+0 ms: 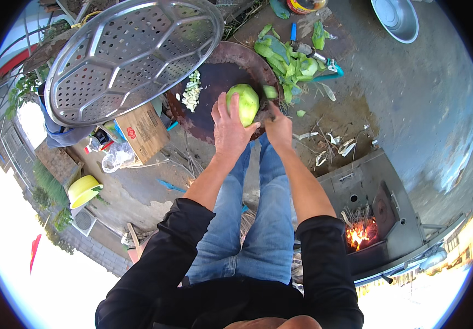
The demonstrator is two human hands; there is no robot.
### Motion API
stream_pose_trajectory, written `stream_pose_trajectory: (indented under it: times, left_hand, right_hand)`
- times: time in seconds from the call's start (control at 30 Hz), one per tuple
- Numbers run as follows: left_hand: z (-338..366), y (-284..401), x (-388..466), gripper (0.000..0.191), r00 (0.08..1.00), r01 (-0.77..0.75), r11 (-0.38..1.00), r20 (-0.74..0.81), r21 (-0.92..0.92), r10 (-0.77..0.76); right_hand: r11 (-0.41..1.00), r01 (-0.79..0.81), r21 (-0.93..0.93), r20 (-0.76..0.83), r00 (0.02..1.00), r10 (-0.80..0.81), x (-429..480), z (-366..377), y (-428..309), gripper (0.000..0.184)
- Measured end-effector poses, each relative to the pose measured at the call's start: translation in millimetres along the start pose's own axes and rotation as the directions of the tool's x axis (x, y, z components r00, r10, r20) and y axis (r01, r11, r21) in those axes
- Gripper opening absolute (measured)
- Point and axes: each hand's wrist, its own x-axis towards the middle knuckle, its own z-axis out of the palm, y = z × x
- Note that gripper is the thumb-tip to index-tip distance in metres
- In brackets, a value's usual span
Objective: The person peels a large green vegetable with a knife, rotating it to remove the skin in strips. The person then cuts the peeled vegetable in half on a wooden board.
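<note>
My left hand rests on a peeled, round, pale green vegetable, perhaps a kohlrabi, with fingers spread over its near left side. The vegetable sits on a round, dark chopping board. To its right, my right hand is closed around a knife, seen nearly edge-on; its handle is mostly hidden in the fist. A cut green piece lies beyond the blade at the board's right edge. Chopped white and green bits form a small heap on the board's left.
A large perforated metal steamer tray looms at upper left. Green peelings and a metal tool with blue and teal parts lie beyond the board. A metal stove with open flames stands at right; a metal basin lies far right.
</note>
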Motion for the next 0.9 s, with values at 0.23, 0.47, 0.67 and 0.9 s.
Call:
stream_pose_trajectory:
  times: [0.23,0.47,0.67,0.9]
  left_hand:
    - [5,0,0,0.099,0.996,-0.011,1.0,-0.092,-0.011,0.01]
    - [12,-5,0,0.097,0.991,-0.046,0.999,-0.126,-0.005,0.045]
    - [10,-7,2,0.1,0.99,-0.054,0.999,-0.131,0.004,0.054]
    - [-4,6,8,0.11,0.964,0.206,0.971,-0.147,-0.119,-0.223]
  right_hand:
    - [0.938,0.196,-0.285,0.116,0.979,-0.17,-20,-49,12,0.06]
    - [0.796,0.412,-0.443,0.289,0.906,-0.309,7,-93,3,0.06]
    - [0.824,0.365,-0.434,0.222,0.93,-0.294,23,-54,-4,0.062]
    - [0.998,0.057,0.008,0.026,0.998,-0.057,-11,-40,8,0.061]
